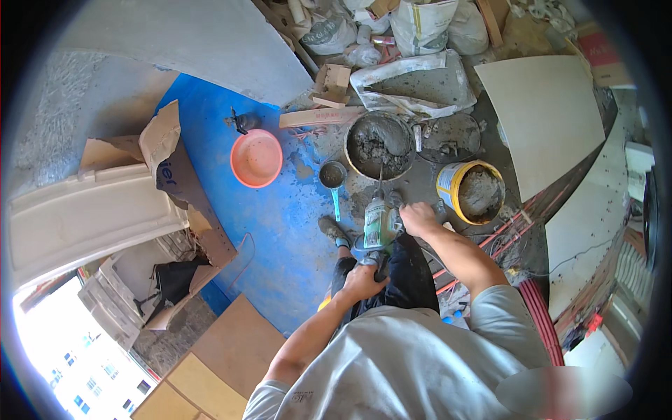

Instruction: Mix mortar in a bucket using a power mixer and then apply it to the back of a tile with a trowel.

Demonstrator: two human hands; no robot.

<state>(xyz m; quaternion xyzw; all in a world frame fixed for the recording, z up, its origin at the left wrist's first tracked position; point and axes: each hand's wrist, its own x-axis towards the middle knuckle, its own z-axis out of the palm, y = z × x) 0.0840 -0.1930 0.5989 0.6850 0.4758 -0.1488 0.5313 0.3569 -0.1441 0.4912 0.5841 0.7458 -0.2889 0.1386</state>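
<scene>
A floor point(273, 241), blue and smeared with grey on the left, grey and dirty on the right, runs through a cluttered room. A large grey panel point(189, 45) stands far left; a pale board point(542, 122) leans at the right. White bags point(423, 28) crowd the far side. On the floor ahead, a round tub point(347, 147) holds lumpy grey mix point(393, 133), with a yellow bucket point(449, 183) to its near right and a pink basin point(257, 159) to its left. A green power mixer point(376, 222) dips its shaft into the tub. A blue-handled scoop point(336, 192) lies left of it. Both hands are closed: the left hand point(364, 282) around the mixer's near handle, the right hand point(418, 219) gripping at its right side.
</scene>
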